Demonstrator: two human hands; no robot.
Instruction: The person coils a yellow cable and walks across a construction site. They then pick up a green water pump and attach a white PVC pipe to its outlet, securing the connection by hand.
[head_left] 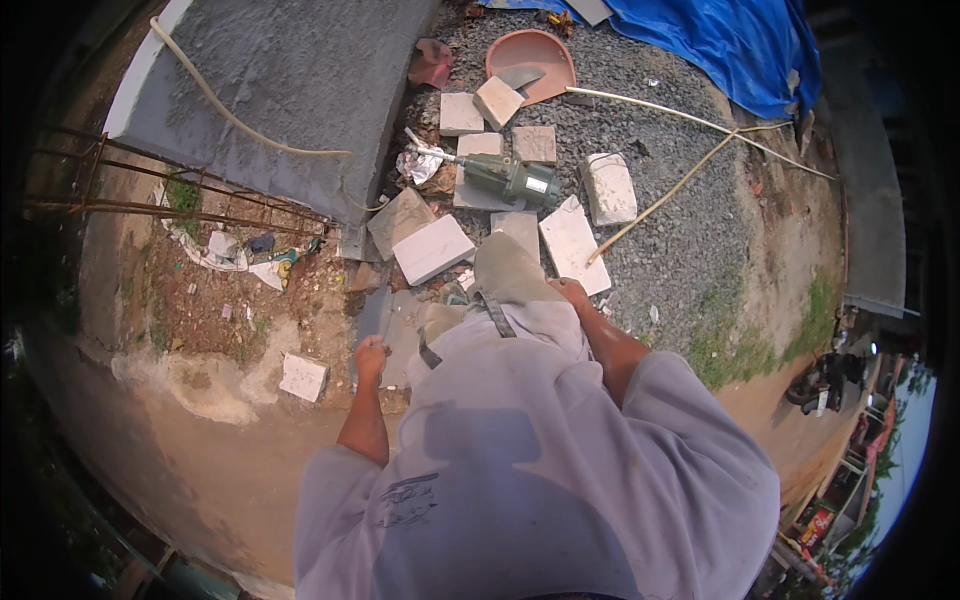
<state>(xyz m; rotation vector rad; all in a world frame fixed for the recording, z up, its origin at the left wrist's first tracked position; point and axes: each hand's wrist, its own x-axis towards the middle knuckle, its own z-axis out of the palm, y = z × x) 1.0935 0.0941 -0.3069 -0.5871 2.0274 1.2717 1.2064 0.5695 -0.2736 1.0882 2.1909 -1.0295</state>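
My left hand hangs beside my left leg, over a grey flat patch of ground. Its fingers are curled closed, and what they hold, if anything, is too small to make out. My right hand rests at my right knee, fingers partly seen and laid against the trouser leg. Next to it lies a long white block. In front of my knees a white block leans among other blocks. Beyond them a green motor-like machine with a pale rod lies on blocks, touched by neither hand.
A salmon-coloured basin lies on grey gravel with several blocks nearby. A rough grey slab stands at the left, with rusty rebar beside it. A pale hose or pole crosses the gravel. Blue tarpaulin covers the far right.
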